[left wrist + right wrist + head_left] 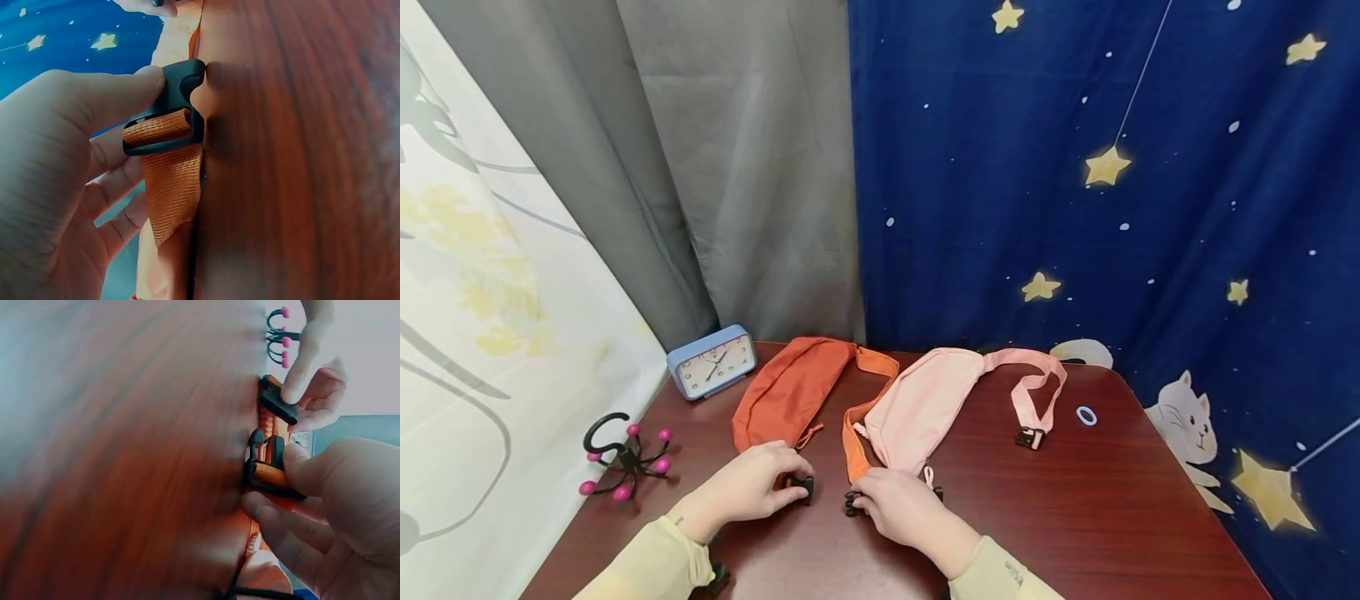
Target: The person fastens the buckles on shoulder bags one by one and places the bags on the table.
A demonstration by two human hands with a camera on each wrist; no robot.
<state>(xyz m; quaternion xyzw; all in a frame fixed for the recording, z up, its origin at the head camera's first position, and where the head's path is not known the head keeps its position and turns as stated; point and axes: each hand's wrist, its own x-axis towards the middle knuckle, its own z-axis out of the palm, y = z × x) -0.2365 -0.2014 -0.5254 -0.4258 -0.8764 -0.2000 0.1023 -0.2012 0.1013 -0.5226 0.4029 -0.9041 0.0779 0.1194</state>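
My left hand (pixel 758 482) pinches a black socket buckle half (pixel 181 90) between thumb and fingers, with orange webbing threaded through its bar. In my right hand (pixel 902 504) is the pronged buckle half (pixel 255 464), also on orange strap (pixel 852 446). The two halves face each other with a small gap, just above the table's front area. Both belong to an orange-red waist bag (pixel 793 387) lying behind my left hand. A pink waist bag (pixel 925 400) lies behind my right hand, partly over the orange strap's side.
At the left stand a blue alarm clock (pixel 715 364) and a black hook stand with pink balls (pixel 627 456). The pink bag's strap (pixel 1026 392) trails right, ending in a black buckle (pixel 1028 437). A light blue ring (pixel 1086 415) lies near the right edge. Curtains back the table (pixel 1075 517).
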